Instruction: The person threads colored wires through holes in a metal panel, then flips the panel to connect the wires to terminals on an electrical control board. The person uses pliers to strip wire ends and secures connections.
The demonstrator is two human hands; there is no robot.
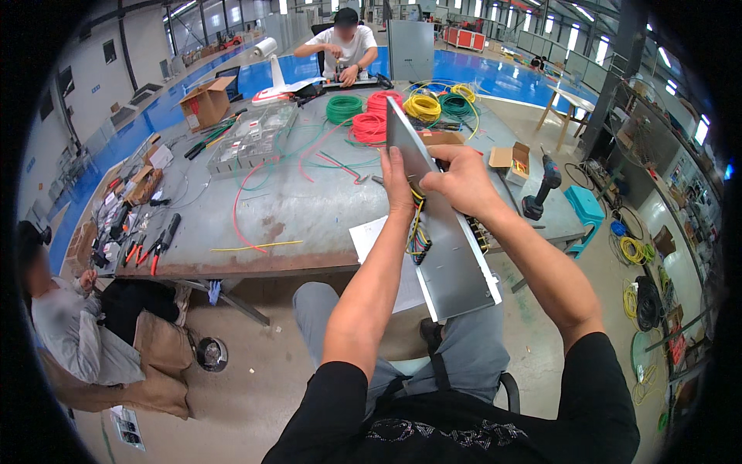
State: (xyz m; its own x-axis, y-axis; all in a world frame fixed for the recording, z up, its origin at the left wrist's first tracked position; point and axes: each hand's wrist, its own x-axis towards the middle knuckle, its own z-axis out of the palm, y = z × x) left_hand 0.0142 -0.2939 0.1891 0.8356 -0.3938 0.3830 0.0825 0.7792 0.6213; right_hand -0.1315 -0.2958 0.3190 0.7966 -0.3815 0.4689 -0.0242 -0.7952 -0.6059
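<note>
A long sheet-metal panel (pixel 449 249) is tilted up on its edge between my two hands, its lower end above my lap. My left hand (pixel 399 182) presses along its left face, near bundled yellow, red and black wires (pixel 418 232) with dark connectors. With fingers over the upper right edge and the thumb on the face, my right hand (pixel 461 177) grips the panel. Part of a row of terminals (pixel 478 235) shows behind the right edge; the rest of that side is hidden. White paper sheets (pixel 371 238) lie partly under my left forearm.
Green (pixel 343 109), red (pixel 368 127) and yellow (pixel 422 108) wire coils lie at the back. A cordless drill (pixel 542 188) and an open carton (pixel 510 162) stand right. Parts organiser (pixel 255 139) and pliers (pixel 156 249) are left. One person sits across the table, another at left.
</note>
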